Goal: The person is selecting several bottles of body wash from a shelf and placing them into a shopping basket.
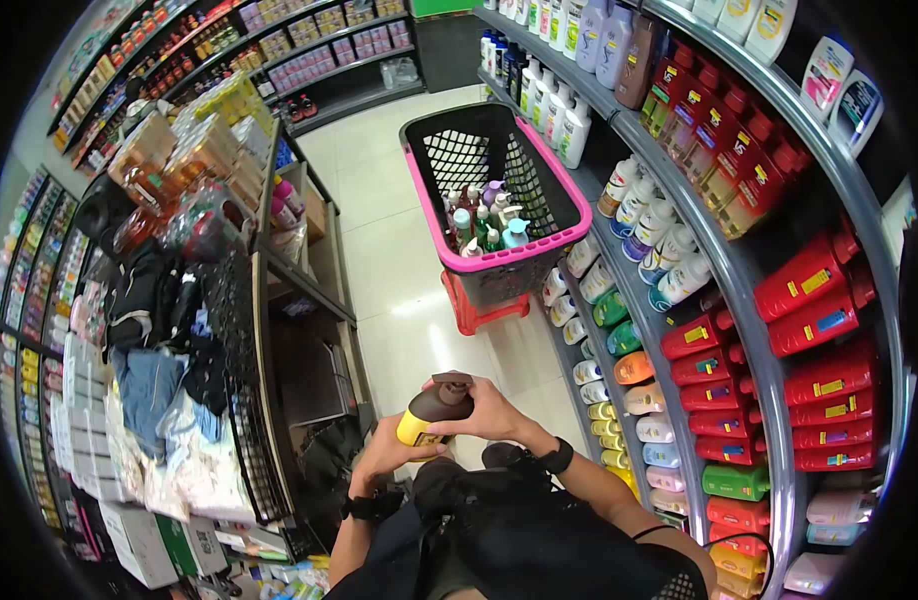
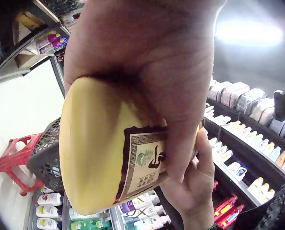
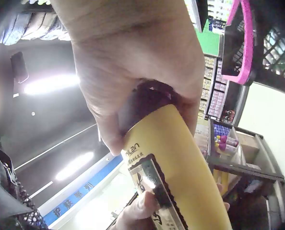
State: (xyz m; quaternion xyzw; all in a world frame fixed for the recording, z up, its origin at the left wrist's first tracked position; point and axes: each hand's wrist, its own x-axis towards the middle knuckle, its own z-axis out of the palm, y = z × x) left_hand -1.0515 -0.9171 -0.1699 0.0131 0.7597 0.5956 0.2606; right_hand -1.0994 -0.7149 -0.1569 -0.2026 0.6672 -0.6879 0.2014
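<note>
In the head view a yellow bottle with a dark brown upper part and pump top [image 1: 441, 404] is held in front of the body, tilted. My left hand [image 1: 381, 450] grips its yellow lower part, thumb across the front. The right hand [image 1: 494, 412] wraps around the brown shoulder near the pump. From the left wrist view, the bottle's rounded yellow base [image 2: 89, 153] and a framed label [image 2: 145, 160] with a plant picture show. In the right wrist view, the right palm hides most of the brown top, and the left thumb [image 3: 145, 203] lies on the label.
Ahead, a black basket with a pink rim [image 1: 524, 255] stands on a red stool [image 1: 479, 312] and holds several pump bottles [image 1: 489, 225]. Shelves of bottles [image 1: 714, 370] run along the right. A rack piled with clothes [image 1: 149, 390] and boxes stands left; pale floor [image 1: 374, 200] lies between.
</note>
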